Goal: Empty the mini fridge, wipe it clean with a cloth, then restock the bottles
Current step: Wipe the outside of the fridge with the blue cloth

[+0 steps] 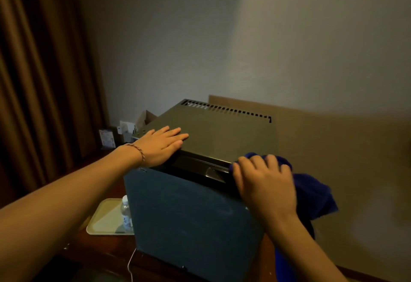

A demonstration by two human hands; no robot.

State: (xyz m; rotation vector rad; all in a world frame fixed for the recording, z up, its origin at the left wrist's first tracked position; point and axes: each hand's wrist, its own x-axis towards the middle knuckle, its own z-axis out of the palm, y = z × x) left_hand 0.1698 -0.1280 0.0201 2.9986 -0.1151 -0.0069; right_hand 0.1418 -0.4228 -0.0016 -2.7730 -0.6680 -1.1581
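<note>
Fridge point(195, 210) is standing on a dark wooden surface point(104, 250) with its door closed, blue front panel facing the camera and slotted vents running along the rear of its top. Left hand point(160, 146) is lying flat on the front left part of the fridge top, fingers straight and together, holding nothing; a braided bracelet point(139, 151) is sitting on that wrist. Right hand point(264, 183) is pressing a blue cloth point(313, 190) against the top front right corner of the fridge, beside the recessed door handle; its fingers are bent over the cloth, and loose folds are hanging off to the right. One water bottle point(126, 213) is standing upright on a pale tray point(104, 219) just left of the fridge, partly hidden by the cabinet edge. Brown curtain point(42, 81) is hanging at far left.
</note>
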